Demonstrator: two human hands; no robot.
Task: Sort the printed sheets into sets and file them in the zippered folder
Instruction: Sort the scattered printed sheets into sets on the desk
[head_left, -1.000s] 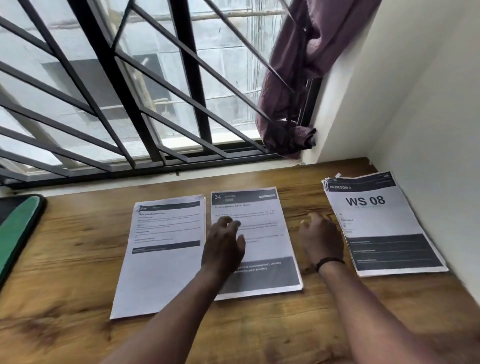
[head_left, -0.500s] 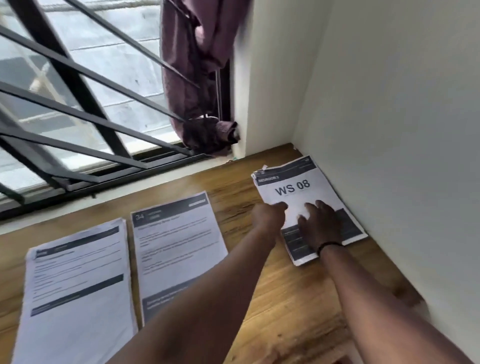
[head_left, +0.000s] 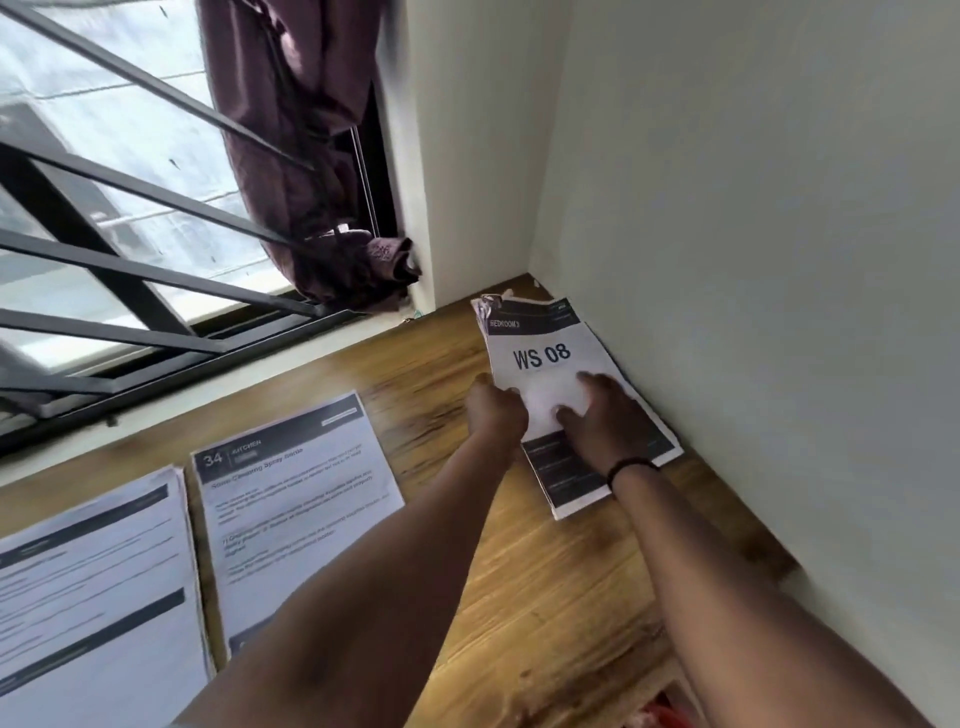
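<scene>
a second ago both hands lay at the middle stack of sheets, headed "34" (head_left: 298, 499); now both are over at the "ws 08" stack (head_left: 550, 358) in the corner by the wall. the left hand (head_left: 496, 410) has gone from resting flat on the middle stack to curling at the near left edge of the "ws 08" stack. the right hand (head_left: 605, 421) has left the bare wood and lies on top of that stack, fingers spread just below the big letters. under the hands the top sheet now sits skewed, its left edge lifted off the pile beneath. the view has swung right with them.
</scene>
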